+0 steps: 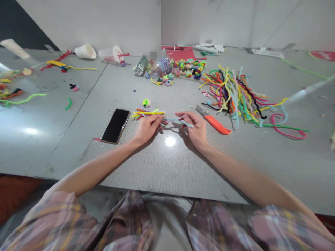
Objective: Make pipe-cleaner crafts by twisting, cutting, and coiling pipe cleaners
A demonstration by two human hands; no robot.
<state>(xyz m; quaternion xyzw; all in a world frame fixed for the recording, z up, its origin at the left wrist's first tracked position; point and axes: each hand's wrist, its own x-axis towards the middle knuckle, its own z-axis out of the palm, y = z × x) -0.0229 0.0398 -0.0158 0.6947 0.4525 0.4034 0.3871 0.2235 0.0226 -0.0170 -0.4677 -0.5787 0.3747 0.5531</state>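
Between my two hands stretches a light blue pipe cleaner (pixel 171 120), held a little above the grey table. My left hand (pixel 148 129) pinches its left part, close beside a small bundle of cut pipe cleaners (pixel 146 113) in yellow, pink and other colours. Thumb and fingers of my right hand (pixel 196 128) close on the right end, whose tip pokes out past the thumb. A small green and yellow fuzzy piece (pixel 146 102) lies just beyond the bundle. To the right of my right hand rests an orange-handled utility knife (pixel 214 121).
A black phone (pixel 115 126) lies left of my left hand. Many loose pipe cleaners (pixel 235 94) are heaped at the right. Several finished fuzzy pieces (pixel 188 68) and a clear plastic wrapper (pixel 161 67) sit at the back, with paper cups (pixel 86 51) along the wall.
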